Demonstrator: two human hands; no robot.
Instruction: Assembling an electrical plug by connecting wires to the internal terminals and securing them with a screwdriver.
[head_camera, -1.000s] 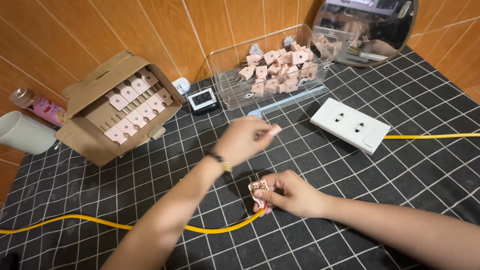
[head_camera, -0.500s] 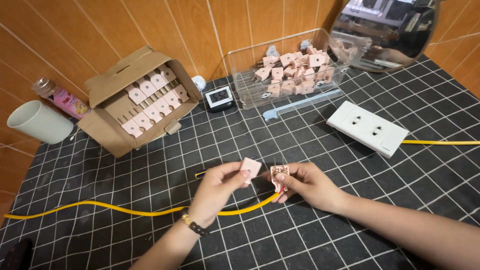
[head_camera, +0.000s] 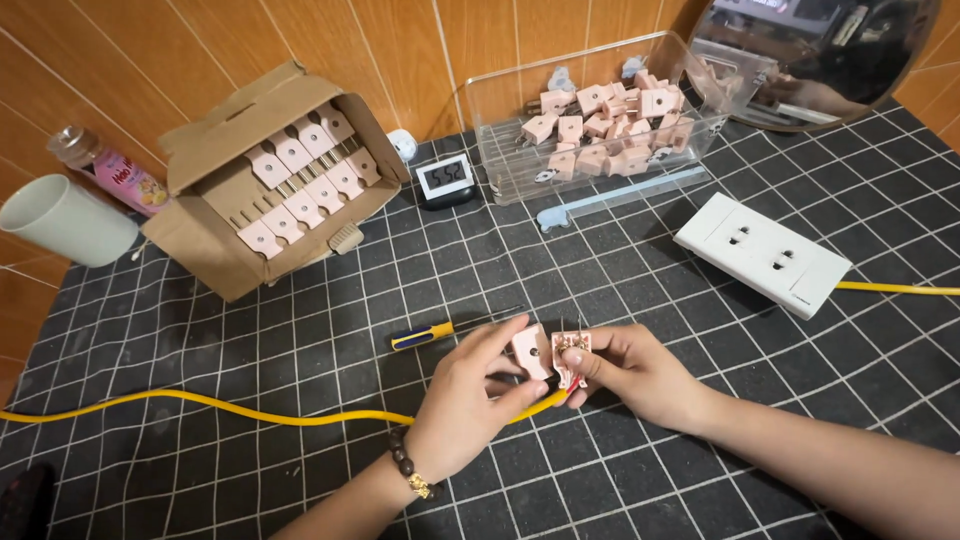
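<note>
Two hands meet above the black grid mat (head_camera: 700, 330): left hand (head_camera: 465, 405) pinches a pink plug cover (head_camera: 528, 350), right hand (head_camera: 635, 375) grips the open plug base (head_camera: 571, 355) wired to the yellow cable (head_camera: 220, 408). Screwdriver (head_camera: 440, 332) lies just behind.

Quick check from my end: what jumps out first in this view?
At bottom centre, the left hand holds a pink plug cover beside the open plug half in the right hand, where the yellow cable ends. Behind them stand a cardboard box and a clear bin, both full of pink plugs.
</note>
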